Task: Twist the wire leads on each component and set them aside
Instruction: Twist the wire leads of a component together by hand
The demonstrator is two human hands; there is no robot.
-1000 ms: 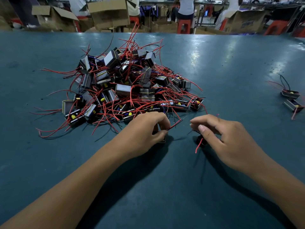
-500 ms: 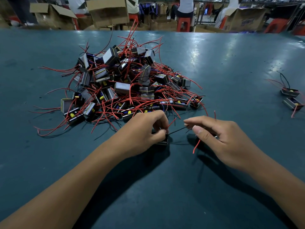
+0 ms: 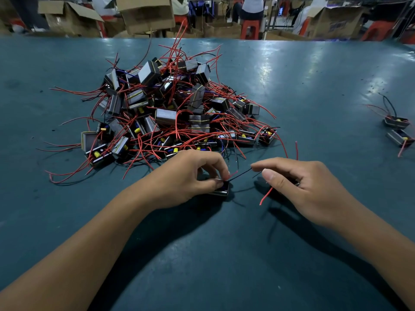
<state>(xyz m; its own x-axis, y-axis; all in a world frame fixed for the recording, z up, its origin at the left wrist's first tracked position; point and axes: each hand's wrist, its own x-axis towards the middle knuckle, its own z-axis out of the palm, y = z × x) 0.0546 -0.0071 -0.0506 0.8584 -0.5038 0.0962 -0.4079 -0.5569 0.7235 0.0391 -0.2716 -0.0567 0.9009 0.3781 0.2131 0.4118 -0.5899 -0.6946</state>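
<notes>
L hand [image 3: 190,176] gripping component [image 3: 221,190]; R hand [image 3: 298,187] pinching its black lead [image 3: 241,174].

factory floor: cardboard boxes [image 3: 146,14], component pile [image 3: 177,111].

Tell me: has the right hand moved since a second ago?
Yes. The right hand pulled slightly right, away from the left hand's component, stretching the black lead.
</notes>
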